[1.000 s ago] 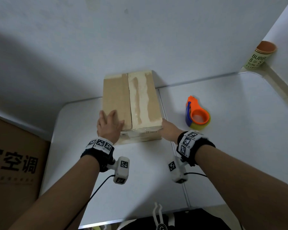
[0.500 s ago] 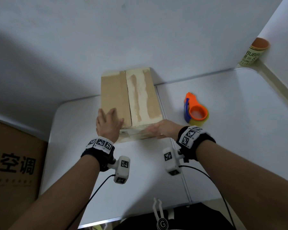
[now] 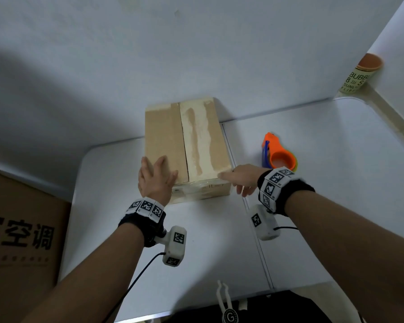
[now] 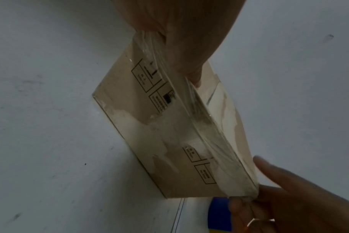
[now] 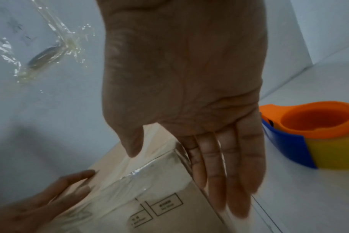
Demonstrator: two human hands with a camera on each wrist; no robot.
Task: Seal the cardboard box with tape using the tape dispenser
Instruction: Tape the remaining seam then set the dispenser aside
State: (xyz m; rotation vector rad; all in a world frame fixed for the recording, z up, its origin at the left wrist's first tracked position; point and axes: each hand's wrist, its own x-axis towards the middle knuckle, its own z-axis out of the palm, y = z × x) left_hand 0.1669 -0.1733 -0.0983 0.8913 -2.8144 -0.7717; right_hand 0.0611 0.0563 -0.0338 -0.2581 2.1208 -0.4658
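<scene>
1. White table (image 3: 336, 206) against a white wall; cardboard box (image 3: 168, 136) near its back edge; tape dispenser (image 3: 279, 157) just right of it.
2. Our left hand (image 3: 156, 180) presses the lid with spread fingers; our right hand (image 3: 245, 179) lies flat against the near right corner, fingers straight and together.
3. Risk, we judge: the lid seam gapes once we lift a palm, so fresh tape wrinkles.

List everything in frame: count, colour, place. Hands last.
cardboard box: 1, tan with clear tape along its near edge, on the table against the wall, flaps closed
tape dispenser: 1, orange and blue with a yellow roll, on the table right of the cardboard box
table: 1, white, under everything
paper cup: 1, pale green with an orange inside and black lettering, on its side on the ledge at far right
large carton: 1, brown with black printed characters, left of the table
wall: 1, white, behind the table
left hand: 1, flat on the box's left flap
right hand: 1, fingers straight at the box's near right corner
wrist cameras: 2, white, with tagged black bands
</scene>
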